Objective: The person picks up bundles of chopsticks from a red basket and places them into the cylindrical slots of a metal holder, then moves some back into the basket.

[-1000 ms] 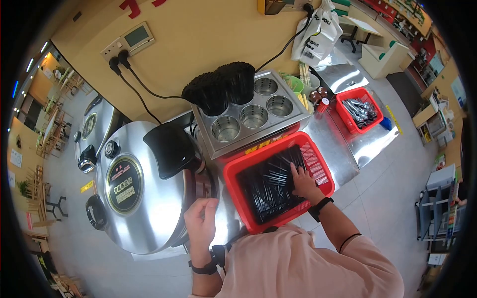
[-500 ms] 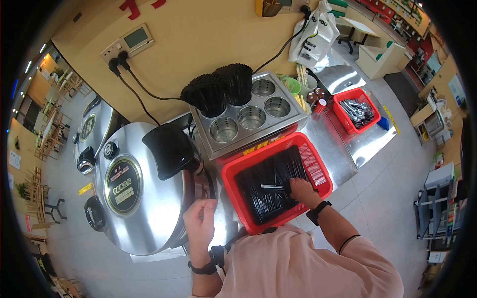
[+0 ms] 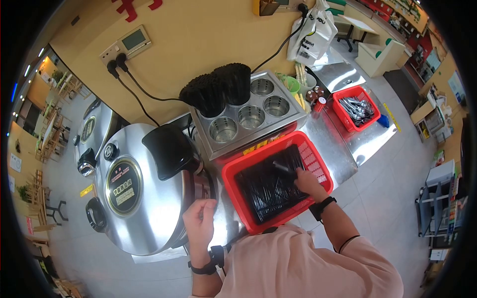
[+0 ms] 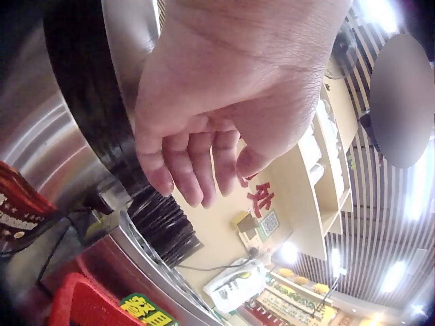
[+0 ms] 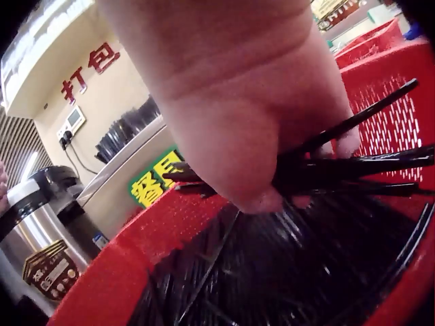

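Several black chopsticks [image 5: 367, 165] lie gripped in my right hand [image 3: 309, 184], sticking out on both sides of it in the right wrist view. That hand is low over a red plastic basket [image 3: 230, 186], whose bottom is covered by a layer of more black chopsticks [image 3: 263, 193]. Behind the basket stands a metal holder [image 3: 218, 148] with round perforated cups; two are packed with upright black chopsticks [image 3: 236, 84], the others show bare metal inside. My left hand [image 3: 198, 221] hangs beside the basket with loosely bent fingers [image 4: 197, 163], holding nothing.
A large steel cooker [image 3: 139, 198] with a black handle [image 3: 169, 149] fills the left. On the right, a smaller red basket [image 3: 365, 127] contains metal spoons [image 3: 355, 110]. Red-capped jars [image 3: 320, 103] and cups [image 3: 295, 85] stand beside the holder. Black cords [image 3: 139, 99] run along the wall.
My right hand went from spread fingers on the chopsticks to gripping a bunch, which has turned and shifted up toward the basket's far side. The left hand has stayed put.
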`<action>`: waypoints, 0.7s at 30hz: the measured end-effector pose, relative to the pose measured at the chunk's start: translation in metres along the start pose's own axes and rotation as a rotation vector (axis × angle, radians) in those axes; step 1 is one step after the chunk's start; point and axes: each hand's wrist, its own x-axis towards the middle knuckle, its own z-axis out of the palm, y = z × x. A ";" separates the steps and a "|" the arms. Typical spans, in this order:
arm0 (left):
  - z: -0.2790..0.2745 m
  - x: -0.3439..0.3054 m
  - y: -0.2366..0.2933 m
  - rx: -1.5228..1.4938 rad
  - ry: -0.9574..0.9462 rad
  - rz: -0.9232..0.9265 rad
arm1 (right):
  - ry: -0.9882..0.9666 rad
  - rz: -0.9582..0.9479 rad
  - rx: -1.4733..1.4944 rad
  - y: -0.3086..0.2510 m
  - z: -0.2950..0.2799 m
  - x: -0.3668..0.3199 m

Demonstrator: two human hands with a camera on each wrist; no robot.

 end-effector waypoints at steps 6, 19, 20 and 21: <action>0.002 0.002 0.001 -0.001 -0.016 -0.006 | 0.650 0.116 -0.021 0.006 -0.030 0.003; 0.002 0.002 0.000 0.009 -0.006 -0.014 | -0.280 -0.259 -0.070 -0.016 0.017 -0.036; 0.000 0.002 0.002 0.036 -0.048 -0.026 | -0.312 -0.258 -0.060 -0.017 0.013 -0.036; -0.001 0.003 0.004 0.062 -0.090 -0.037 | -0.311 -0.256 -0.058 -0.017 0.014 -0.034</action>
